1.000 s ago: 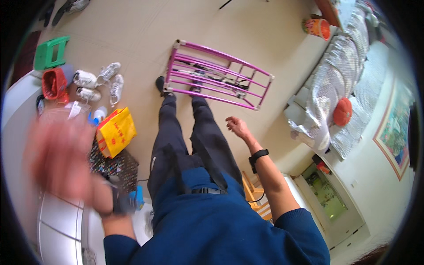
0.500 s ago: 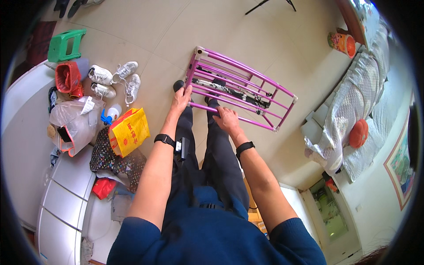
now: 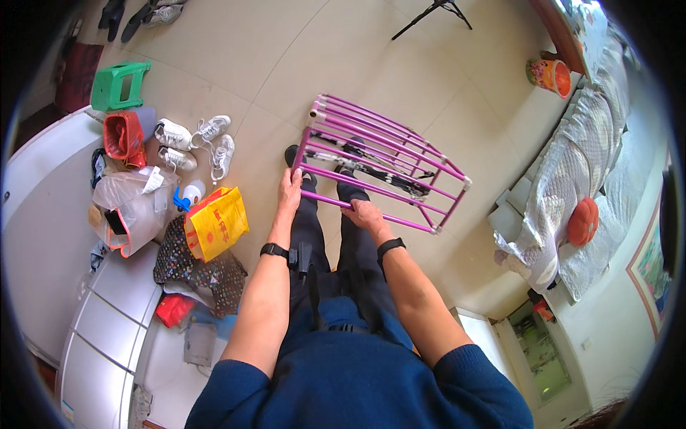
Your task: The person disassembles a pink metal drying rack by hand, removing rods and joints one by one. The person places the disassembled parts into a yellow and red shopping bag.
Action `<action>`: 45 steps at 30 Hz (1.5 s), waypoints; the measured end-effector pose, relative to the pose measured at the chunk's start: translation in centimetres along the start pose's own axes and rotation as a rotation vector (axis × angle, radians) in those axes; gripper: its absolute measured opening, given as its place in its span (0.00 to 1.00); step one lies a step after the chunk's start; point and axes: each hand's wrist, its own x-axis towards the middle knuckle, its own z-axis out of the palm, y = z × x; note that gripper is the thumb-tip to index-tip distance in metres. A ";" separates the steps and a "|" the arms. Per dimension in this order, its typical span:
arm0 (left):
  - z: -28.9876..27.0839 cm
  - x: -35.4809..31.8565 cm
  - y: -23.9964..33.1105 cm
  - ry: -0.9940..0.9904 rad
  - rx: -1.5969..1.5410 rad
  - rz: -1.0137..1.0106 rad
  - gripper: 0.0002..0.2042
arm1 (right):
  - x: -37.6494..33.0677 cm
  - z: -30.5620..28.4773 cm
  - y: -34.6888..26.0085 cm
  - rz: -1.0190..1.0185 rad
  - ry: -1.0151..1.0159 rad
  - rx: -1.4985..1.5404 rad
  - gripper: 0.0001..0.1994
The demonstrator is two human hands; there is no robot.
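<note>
A rack of purple metal tubes with pale corner joints is held tilted over my feet. My left hand is closed round the near left corner of its frame. Farther right, my right hand grips the nearest long tube, its fingers curled over it. A black-and-white patterned strip or bundle shows between the bars; I cannot tell what it is. Through the gaps my dark shoes and trouser legs are visible.
Left of me are white sneakers, a green stool, a red bin, a clear plastic bag and a yellow bag. On the right are a covered sofa and an orange bucket. Tripod legs stand ahead.
The rack has come slightly lower in view and tilted, so its bars look more spread apart. Both hands keep their grip and moved with it. The whole view has shifted a little.
</note>
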 end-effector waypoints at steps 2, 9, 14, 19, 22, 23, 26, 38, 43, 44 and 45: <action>-0.1 -0.3 0.0 0.031 0.077 0.097 0.18 | -0.8 -0.4 0.0 -0.052 0.054 0.016 0.20; -2.0 -1.9 2.5 -0.075 0.086 0.023 0.16 | -3.2 -1.5 -0.6 -0.062 0.015 0.047 0.20; -1.4 0.1 2.5 -0.100 0.090 -0.051 0.19 | -2.4 -2.8 -0.8 -0.028 -0.048 -0.026 0.18; -1.1 3.3 -0.9 -0.195 0.231 -0.053 0.20 | -4.9 -4.0 4.2 -0.389 0.367 0.485 0.11; -1.5 4.4 -0.6 -0.246 0.282 -0.020 0.22 | -6.9 -6.8 13.2 0.152 0.836 0.548 0.07; -1.9 4.9 0.5 -0.293 0.346 -0.021 0.22 | -7.9 -8.2 17.0 0.224 0.972 0.592 0.11; -1.4 7.1 6.2 -0.220 0.288 -0.018 0.25 | -5.9 -13.3 25.8 0.488 1.020 0.813 0.23; 5.9 15.2 12.6 0.067 0.695 -0.121 0.16 | 3.8 -12.4 30.0 0.642 0.823 0.314 0.29; 1.5 9.0 6.4 -0.067 0.366 -0.294 0.13 | -3.8 -9.4 27.2 0.591 0.400 1.080 0.16; 0.9 8.2 5.7 -0.044 0.283 -0.285 0.14 | -4.6 -9.3 26.6 0.591 0.383 1.085 0.16; 0.5 7.7 5.2 -0.034 0.330 -0.263 0.14 | -5.3 -9.4 26.0 0.610 0.358 1.085 0.16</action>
